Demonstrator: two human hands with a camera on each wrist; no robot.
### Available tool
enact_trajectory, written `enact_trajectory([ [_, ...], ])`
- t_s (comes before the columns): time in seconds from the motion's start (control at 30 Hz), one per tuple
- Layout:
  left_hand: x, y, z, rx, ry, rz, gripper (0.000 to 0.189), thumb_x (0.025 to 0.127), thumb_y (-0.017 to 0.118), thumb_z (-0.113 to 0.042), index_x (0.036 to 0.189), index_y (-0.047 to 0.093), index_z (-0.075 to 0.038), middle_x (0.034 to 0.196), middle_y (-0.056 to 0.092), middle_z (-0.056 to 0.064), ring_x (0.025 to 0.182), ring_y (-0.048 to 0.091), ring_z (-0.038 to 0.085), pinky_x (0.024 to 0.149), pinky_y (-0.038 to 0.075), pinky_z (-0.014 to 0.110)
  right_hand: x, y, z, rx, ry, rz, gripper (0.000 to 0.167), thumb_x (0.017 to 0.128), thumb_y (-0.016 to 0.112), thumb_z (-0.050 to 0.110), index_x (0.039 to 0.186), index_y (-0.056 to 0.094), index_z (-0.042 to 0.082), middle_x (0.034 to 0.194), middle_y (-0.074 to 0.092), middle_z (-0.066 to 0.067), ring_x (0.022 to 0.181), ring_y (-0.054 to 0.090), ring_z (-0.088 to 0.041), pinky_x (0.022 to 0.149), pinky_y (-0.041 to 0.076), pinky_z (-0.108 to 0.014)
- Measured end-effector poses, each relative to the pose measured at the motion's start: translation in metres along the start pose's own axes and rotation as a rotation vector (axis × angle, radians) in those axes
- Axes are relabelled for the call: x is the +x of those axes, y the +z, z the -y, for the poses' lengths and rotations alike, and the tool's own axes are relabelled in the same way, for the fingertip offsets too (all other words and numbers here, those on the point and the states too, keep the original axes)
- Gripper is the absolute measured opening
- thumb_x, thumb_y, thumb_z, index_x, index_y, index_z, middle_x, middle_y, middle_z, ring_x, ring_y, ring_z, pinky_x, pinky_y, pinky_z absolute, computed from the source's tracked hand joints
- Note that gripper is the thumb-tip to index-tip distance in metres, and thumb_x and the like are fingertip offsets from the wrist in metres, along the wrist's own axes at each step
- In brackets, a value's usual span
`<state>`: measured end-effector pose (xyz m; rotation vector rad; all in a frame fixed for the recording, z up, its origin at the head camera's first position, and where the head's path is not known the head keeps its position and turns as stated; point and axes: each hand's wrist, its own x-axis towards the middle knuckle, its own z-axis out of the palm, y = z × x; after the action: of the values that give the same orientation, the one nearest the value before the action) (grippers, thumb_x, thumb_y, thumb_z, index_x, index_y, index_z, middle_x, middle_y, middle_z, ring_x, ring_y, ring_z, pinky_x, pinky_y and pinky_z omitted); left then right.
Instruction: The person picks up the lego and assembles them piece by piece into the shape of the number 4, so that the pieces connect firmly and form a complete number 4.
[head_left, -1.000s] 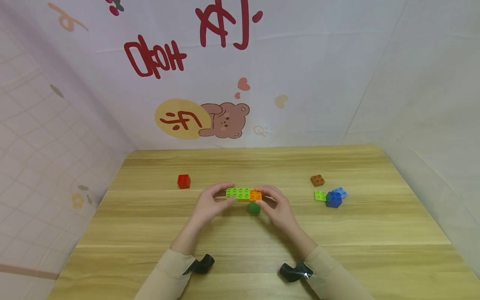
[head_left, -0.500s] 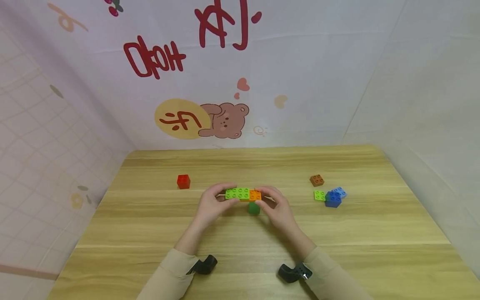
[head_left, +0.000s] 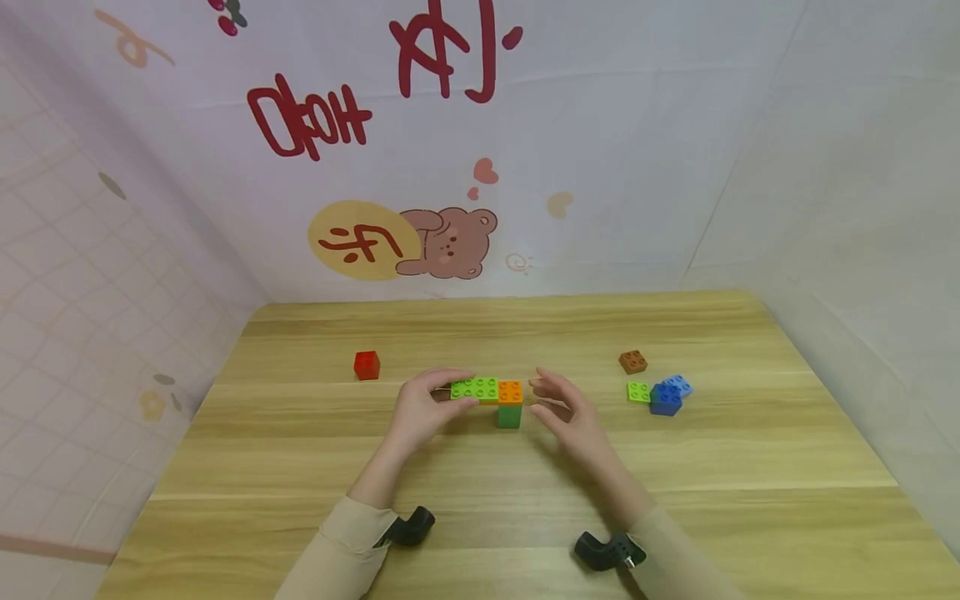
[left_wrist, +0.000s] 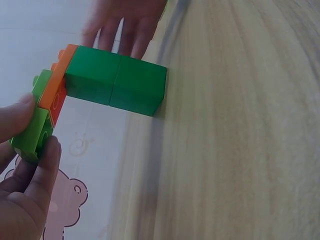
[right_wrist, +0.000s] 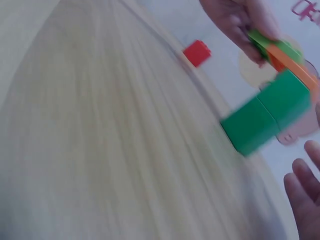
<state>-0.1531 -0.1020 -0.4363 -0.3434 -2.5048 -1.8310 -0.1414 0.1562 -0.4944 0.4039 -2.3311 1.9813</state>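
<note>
I see the left hand (left_wrist: pixel 22 200) pinching a lime brick (left_wrist: pixel 31 132), an orange brick (left_wrist: pixel 56 85) joined beneath it just past the grip, then two stacked green blocks (left_wrist: pixel 107 77) toward the table (left_wrist: pixel 240 125), the right hand (left_wrist: pixel 127 22) beyond.

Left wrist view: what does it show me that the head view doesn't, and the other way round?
Only left wrist: the seam showing the green column is two stacked blocks, and the hollow underside of the held light green piece.

Only head: the red block, dark blue block and light blue block on the table.

Both: the orange block topping the column, the left hand pinching the light green piece, and the right hand holding nothing.
</note>
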Motion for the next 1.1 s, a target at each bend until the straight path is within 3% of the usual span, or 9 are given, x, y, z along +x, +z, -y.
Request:
enact_trajectory([
  [0.13,0.001,0.001,-0.001,0.016,-0.013,0.002,0.037,0.077,0.085,-0.006,0.112,0.076,-0.01,0.113,0.068,0.007,0.092,0.065,0.021,0.077,0.057,0.025,-0.007,-0.025,-0.005,-0.036,0.002,-0.064,0.049,0.096,0.066,0.01,0.14,0.049,-0.002,0.126,0.061,-0.022,0.117,0.057,-0.035,0.096,0.048,-0.023],
  [0.23,0.001,0.001,-0.002,0.022,-0.015,0.005,0.036,0.077,0.085,-0.006,0.112,0.076,-0.01,0.113,0.068,0.007,0.092,0.065,0.022,0.077,0.057,0.026,-0.013,-0.043,-0.008,-0.082,0.013,-0.125,0.044,0.096,0.066,0.009,0.136,0.052,-0.004,0.121,0.062,-0.023,0.11,0.061,-0.027,0.091,0.048,-0.016],
  [0.37,0.002,0.0,-0.003,0.033,-0.014,0.014,0.036,0.077,0.085,-0.007,0.112,0.076,-0.01,0.114,0.068,0.006,0.093,0.066,0.024,0.078,0.057,0.026,-0.019,-0.067,-0.01,-0.161,0.033,-0.191,0.041,0.096,0.066,0.01,0.133,0.056,-0.003,0.115,0.065,-0.022,0.102,0.063,-0.014,0.087,0.049,-0.012],
  [0.5,0.002,-0.001,-0.003,0.029,-0.019,0.017,0.036,0.077,0.085,-0.007,0.112,0.076,-0.01,0.114,0.068,0.007,0.093,0.066,0.026,0.077,0.057,0.026,-0.025,-0.083,-0.009,-0.239,0.04,-0.208,0.041,0.096,0.066,0.009,0.134,0.056,-0.002,0.114,0.066,-0.02,0.099,0.063,-0.009,0.085,0.048,-0.01],
  [0.73,0.004,-0.001,-0.002,0.041,-0.027,0.03,0.035,0.079,0.085,-0.01,0.113,0.076,-0.009,0.114,0.068,0.006,0.093,0.065,0.023,0.078,0.057,0.026,-0.031,-0.101,-0.009,-0.303,0.01,-0.239,0.039,0.095,0.066,0.002,0.132,0.057,-0.004,0.113,0.066,-0.022,0.098,0.064,-0.013,0.084,0.047,-0.009],
  [0.87,0.004,-0.002,-0.001,0.044,-0.026,0.037,0.037,0.078,0.085,-0.01,0.114,0.076,-0.008,0.112,0.068,0.006,0.094,0.065,0.021,0.08,0.057,0.026,-0.032,-0.109,-0.01,-0.363,0.031,-0.26,0.039,0.095,0.067,0.007,0.132,0.057,-0.004,0.113,0.065,-0.022,0.097,0.063,-0.009,0.083,0.047,-0.008],
  [1.1,0.005,-0.004,-0.002,0.044,-0.021,0.039,0.037,0.078,0.086,-0.009,0.114,0.075,-0.006,0.111,0.069,0.005,0.094,0.065,0.02,0.08,0.057,0.025,-0.034,-0.121,-0.012,-0.472,0.071,-0.251,0.044,0.096,0.068,0.017,0.135,0.057,0.0,0.123,0.061,-0.02,0.105,0.06,-0.031,0.083,0.043,-0.008],
])
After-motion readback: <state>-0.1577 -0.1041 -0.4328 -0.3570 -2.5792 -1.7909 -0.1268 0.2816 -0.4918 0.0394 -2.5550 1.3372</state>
